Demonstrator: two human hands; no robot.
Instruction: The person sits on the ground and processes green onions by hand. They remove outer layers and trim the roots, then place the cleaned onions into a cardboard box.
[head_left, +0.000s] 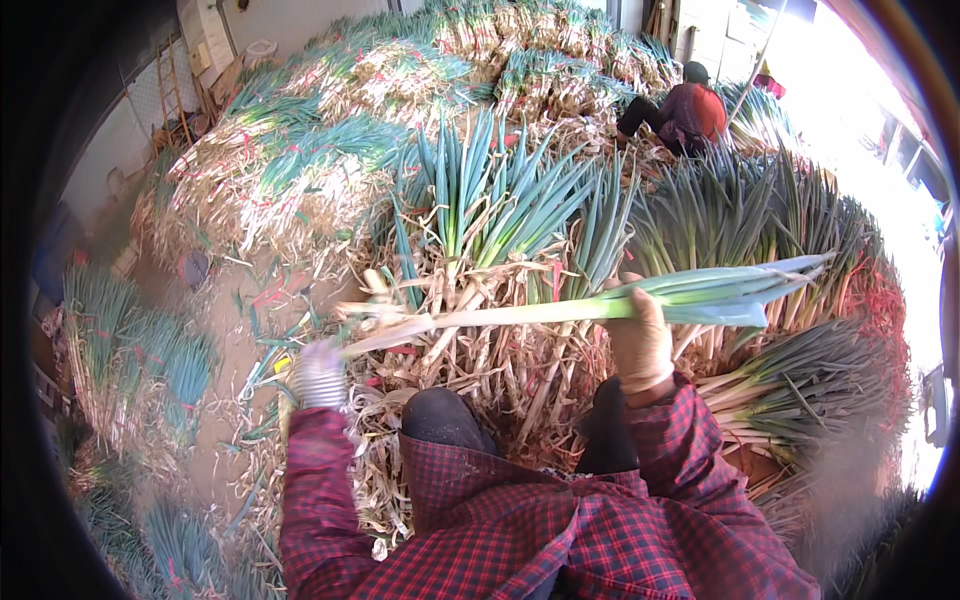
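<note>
My right hand (639, 337), in a light glove, is closed around a long green onion (525, 313) where its white stalk turns to green leaves. The onion lies nearly level across the view, leaves to the right. At its root end, on the left, is my left hand (321, 371), gloved and blurred by motion; strips of dry outer skin (386, 334) stretch beside it. Whether its fingers are closed on the skin cannot be told. Upright green onions (480, 202) with dry husks stand just beyond my knees.
Tied bundles of green onions (330, 157) are heaped at the back and left. More loose onions (787, 382) lie at the right. A co-worker (690, 112) sits at the back right. Peeled husks (375, 450) and leaf scraps cover the ground by my left knee.
</note>
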